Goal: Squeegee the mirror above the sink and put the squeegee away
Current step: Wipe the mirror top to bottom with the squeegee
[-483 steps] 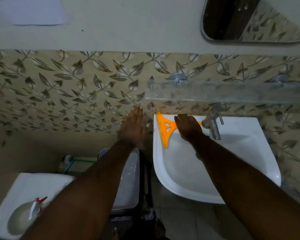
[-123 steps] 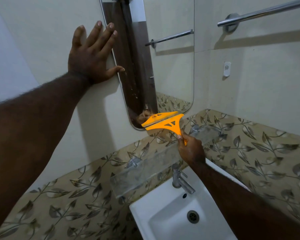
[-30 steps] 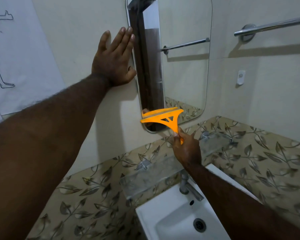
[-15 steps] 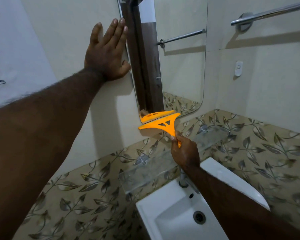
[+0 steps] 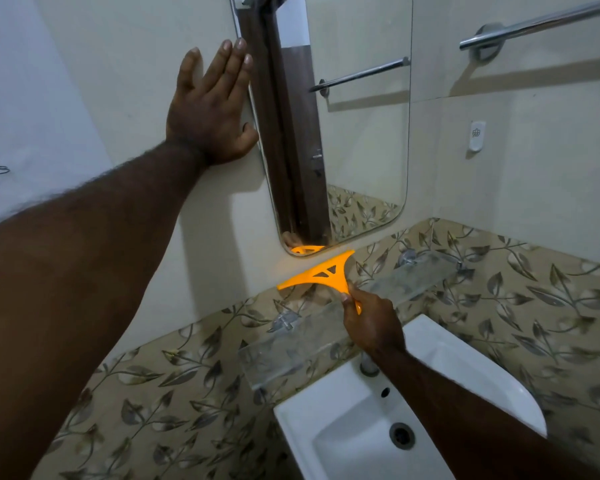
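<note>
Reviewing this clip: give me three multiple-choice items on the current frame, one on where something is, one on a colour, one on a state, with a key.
1. Where is the squeegee?
A. Just below the mirror's bottom edge
B. Lying in the sink
C. On the towel bar

2. What colour is the squeegee?
A. Blue
B. Orange
C. White

3. What is the left hand doing?
A. Gripping the faucet
B. Holding a spray bottle
C. Pressed flat on the wall beside the mirror

Key: 1 A, it is held by the right hand under the mirror; 2 B, its body is bright orange; 3 C, the palm lies open against the wall.
</note>
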